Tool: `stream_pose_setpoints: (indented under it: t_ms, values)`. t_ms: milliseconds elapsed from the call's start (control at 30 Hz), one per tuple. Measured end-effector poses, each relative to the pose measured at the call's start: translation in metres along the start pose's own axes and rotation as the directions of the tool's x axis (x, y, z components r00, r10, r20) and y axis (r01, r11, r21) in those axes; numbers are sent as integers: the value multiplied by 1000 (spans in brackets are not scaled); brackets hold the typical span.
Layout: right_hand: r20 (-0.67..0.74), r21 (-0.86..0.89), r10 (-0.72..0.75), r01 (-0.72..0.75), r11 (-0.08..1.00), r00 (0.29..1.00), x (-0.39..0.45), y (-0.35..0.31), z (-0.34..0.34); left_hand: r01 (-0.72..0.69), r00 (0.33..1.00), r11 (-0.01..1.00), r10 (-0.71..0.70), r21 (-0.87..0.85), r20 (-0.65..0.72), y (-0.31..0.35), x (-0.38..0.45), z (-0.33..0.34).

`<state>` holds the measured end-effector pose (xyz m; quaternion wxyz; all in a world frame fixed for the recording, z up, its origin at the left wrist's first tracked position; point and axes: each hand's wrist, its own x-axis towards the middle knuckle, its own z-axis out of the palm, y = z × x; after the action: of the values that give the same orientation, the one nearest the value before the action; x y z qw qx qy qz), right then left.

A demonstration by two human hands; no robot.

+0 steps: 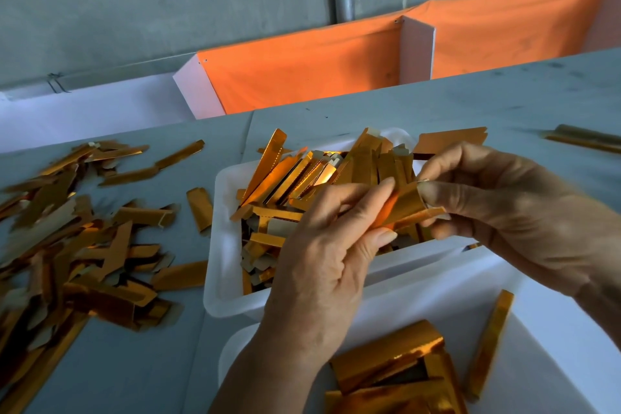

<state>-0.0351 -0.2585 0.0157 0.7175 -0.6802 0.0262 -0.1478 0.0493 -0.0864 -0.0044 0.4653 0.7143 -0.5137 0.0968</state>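
gold foil strip [405, 207] held curled between both hands, just above the white tray [222, 232]. left hand [322, 262]: thumb and fingers pinch the strip's left end. right hand [510, 212]: fingers curled round its right end. tray is heaped with more gold strips [302, 175]. nearer white tray [554, 346] holds folded gold pieces [386, 356]. loose pile of strips [84, 245] lies on the grey tabletop [437, 104] to the left. orange cloth [302, 70] hangs beyond the far edge.

On your left a heap of gold strips [77, 245] lies on the grey table [437, 104]; beyond it you see orange cloth [302, 67].
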Motion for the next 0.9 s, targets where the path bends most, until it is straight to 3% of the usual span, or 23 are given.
stream_pose_setpoints:
  t_ms: [167,367,900]
  values:
    - [-34,-16,-76,75,997,997,1,0,8,9,998,996,-15,-93,-68,-6,0,0]
    - [-27,36,-38,39,999,999,0,-3,5,50,999,985,-47,-162,22,-4,-2,2]
    - [71,139,89,-98,985,993,0,-3,6,40,999,988,-36,-149,30,-7,-3,-6]
